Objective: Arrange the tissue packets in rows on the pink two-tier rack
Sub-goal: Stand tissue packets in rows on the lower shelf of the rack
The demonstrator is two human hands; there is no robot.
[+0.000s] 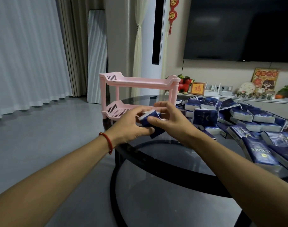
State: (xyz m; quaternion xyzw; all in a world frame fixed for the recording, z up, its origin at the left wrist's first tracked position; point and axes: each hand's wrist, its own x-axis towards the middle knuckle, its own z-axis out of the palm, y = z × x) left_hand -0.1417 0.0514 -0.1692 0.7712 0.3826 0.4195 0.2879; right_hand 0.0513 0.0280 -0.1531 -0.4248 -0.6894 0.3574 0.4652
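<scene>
A pink two-tier rack (133, 82) stands at the far left of a round dark glass table (164, 161); both visible shelves look bare. In front of its lower shelf, my left hand (131, 125) and my right hand (169, 118) together grip a blue tissue packet (150, 120), held tilted just above the glass. A second blue packet seems to sit under it, partly hidden by my fingers. A large heap of blue tissue packets (238, 118) covers the right side of the table.
The table's black rim curves close below my forearms. Behind it runs a low white cabinet (238, 97) with ornaments, under a wall-mounted TV (238, 27). Grey floor and curtains lie to the left, with a tall mirror (96, 54) leaning on the wall.
</scene>
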